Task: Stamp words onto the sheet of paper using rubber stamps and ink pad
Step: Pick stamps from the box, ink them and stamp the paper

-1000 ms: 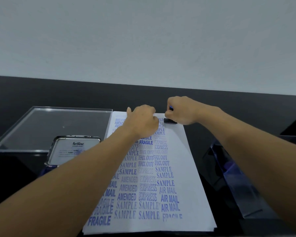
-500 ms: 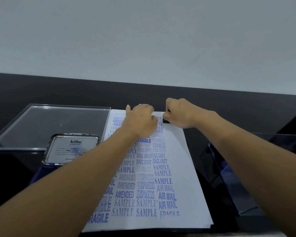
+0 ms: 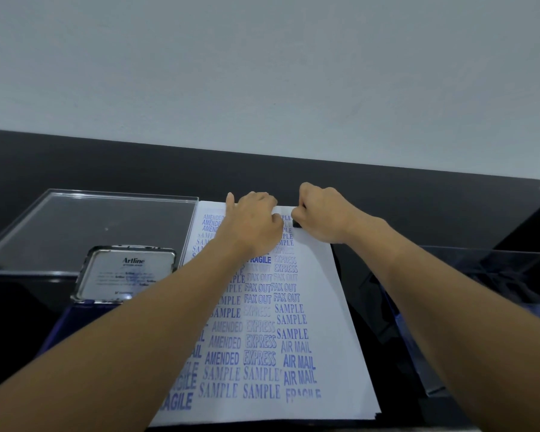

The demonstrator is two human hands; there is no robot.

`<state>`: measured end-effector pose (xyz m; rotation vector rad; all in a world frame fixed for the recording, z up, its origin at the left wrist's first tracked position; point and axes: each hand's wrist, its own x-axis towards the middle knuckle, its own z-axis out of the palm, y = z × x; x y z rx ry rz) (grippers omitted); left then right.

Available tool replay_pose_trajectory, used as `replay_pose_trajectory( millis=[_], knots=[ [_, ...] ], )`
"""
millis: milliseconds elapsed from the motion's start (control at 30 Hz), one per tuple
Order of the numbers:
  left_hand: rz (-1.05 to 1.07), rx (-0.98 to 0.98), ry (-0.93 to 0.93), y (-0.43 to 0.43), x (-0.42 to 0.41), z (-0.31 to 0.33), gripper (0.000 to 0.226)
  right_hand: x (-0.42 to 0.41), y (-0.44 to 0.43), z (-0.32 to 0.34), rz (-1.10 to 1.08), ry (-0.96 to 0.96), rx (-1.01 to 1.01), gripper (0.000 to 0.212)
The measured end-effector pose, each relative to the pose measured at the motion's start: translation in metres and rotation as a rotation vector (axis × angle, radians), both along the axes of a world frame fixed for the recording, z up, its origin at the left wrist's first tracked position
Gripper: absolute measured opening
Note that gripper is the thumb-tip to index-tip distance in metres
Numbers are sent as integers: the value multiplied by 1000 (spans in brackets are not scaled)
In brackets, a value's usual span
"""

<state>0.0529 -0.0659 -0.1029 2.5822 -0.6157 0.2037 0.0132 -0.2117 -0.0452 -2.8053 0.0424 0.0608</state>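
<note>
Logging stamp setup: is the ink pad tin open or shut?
Open: the ink pad lid stands raised, with the blue pad exposed beneath it.

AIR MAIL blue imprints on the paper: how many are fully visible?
3 AIR MAIL imprints, low in the right column of the white paper sheet: top, middle, bottom. The left forearm may hide others.
</note>
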Motion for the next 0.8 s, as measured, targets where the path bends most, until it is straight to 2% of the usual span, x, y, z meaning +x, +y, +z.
replay_pose_trajectory(
  millis=[800],
  knots=[
    [6, 18, 35, 0, -1, 3, 26, 1, 1, -2, -13, -6, 9, 13]
  ],
)
